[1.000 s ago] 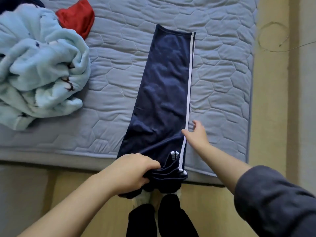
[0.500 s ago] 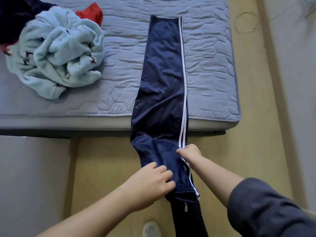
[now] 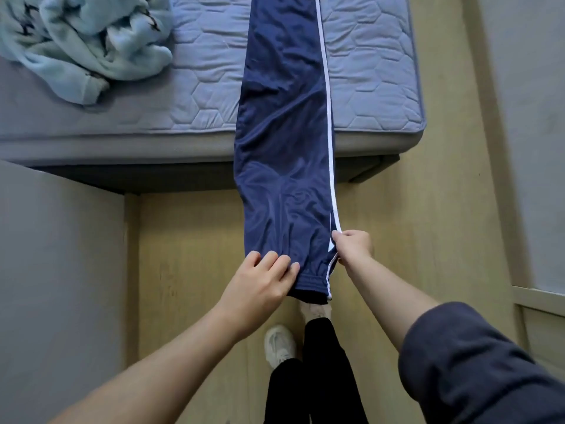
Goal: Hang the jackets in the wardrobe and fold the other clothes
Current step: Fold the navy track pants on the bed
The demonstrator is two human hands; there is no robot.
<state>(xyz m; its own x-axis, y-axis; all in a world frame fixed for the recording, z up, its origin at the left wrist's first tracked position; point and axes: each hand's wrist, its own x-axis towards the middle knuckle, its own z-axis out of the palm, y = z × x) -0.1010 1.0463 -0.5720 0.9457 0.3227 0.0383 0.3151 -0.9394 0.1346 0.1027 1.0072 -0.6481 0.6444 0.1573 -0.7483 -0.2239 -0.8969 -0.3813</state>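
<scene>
Navy track pants (image 3: 284,142) with a white side stripe stretch from the bed out over the floor, folded lengthwise into one long strip. My left hand (image 3: 263,281) grips the left corner of the near end, by the elastic band. On the right edge, my right hand (image 3: 353,247) pinches the striped seam. The pants hang taut between the mattress and my hands. Their far end runs out of view at the top.
A grey quilted mattress (image 3: 373,87) fills the top. A crumpled light-blue fleece garment (image 3: 88,41) lies at its left. A grey cabinet side (image 3: 58,286) stands at left, a pale wall (image 3: 526,133) at right. Wooden floor (image 3: 412,215) and my feet (image 3: 279,344) lie below.
I have stepped back and pulled the pants toward me, so more of them hangs off the bed edge. Both hands slid to the near end. The red garment left the view.
</scene>
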